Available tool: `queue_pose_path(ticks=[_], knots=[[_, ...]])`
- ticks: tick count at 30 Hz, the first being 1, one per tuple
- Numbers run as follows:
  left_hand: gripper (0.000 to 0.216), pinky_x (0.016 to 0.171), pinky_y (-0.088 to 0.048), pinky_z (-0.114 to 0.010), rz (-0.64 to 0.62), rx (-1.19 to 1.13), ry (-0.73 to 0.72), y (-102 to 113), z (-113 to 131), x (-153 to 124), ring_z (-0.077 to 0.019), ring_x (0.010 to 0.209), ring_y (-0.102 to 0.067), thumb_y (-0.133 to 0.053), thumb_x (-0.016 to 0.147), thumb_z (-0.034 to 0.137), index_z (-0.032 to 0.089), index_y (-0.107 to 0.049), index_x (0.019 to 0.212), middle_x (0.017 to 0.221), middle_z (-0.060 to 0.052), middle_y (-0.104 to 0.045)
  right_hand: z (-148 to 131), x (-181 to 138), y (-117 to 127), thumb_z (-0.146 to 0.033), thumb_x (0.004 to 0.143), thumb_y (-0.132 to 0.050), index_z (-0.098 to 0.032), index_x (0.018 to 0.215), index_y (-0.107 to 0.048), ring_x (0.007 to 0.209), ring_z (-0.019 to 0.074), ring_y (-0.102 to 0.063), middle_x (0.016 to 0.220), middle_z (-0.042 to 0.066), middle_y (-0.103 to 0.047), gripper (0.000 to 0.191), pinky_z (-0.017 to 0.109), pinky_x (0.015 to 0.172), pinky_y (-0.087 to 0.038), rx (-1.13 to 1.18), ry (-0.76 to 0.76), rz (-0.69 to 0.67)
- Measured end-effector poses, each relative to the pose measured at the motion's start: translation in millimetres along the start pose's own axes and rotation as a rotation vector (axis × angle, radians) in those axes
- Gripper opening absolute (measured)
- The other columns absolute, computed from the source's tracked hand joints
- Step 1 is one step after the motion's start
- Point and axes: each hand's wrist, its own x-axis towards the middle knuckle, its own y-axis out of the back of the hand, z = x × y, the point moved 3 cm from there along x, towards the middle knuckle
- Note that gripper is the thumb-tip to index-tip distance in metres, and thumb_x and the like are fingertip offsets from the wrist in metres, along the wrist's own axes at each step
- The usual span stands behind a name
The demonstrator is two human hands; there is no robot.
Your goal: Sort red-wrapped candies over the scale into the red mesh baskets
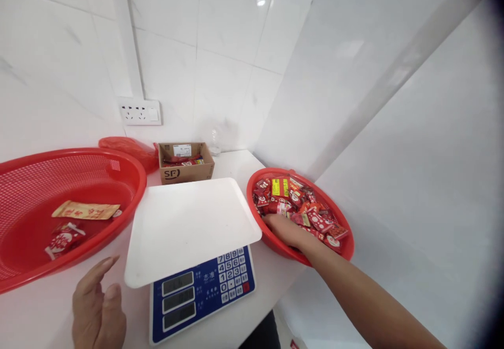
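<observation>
My right hand (281, 227) reaches into a round red plastic basket (285, 250) full of small red snack packets (321, 220). Its fingers are hidden at the basket's near-left side, so whether they grip a packet does not show. Beside the scale's left edge, my left hand (98, 307) is raised with nothing in it, thumb and fingers apart. Between the hands stands a blue and white digital scale (202, 296) with a bare white weighing tray (192, 228). A larger red basket (137, 181) at the left holds a long tan packet (86, 210) and a red packet (65, 240).
Behind the scale sits a small cardboard box (189, 173) with red packets inside. A red plastic bag (128, 149) lies next to it, below a wall socket (139, 112). White walls border the white table (236, 161) at the back and right.
</observation>
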Motion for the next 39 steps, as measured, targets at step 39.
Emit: queue_pose_path(ticks=[39], knots=[[0.03,0.093,-0.04,-0.041,-0.113,-0.109,-0.155,0,15,1,-0.0241,0.109,-0.051,-0.041,0.093,0.031,0.019,-0.048,0.119,0.113,-0.011,-0.054,-134,1,-52,-0.046,0.077,-0.062,-0.024,0.083,-0.044,0.077,0.0169,-0.067,0.086,-0.001,-0.064,0.029,0.031,0.065,-0.054,1.061,0.295,0.15]])
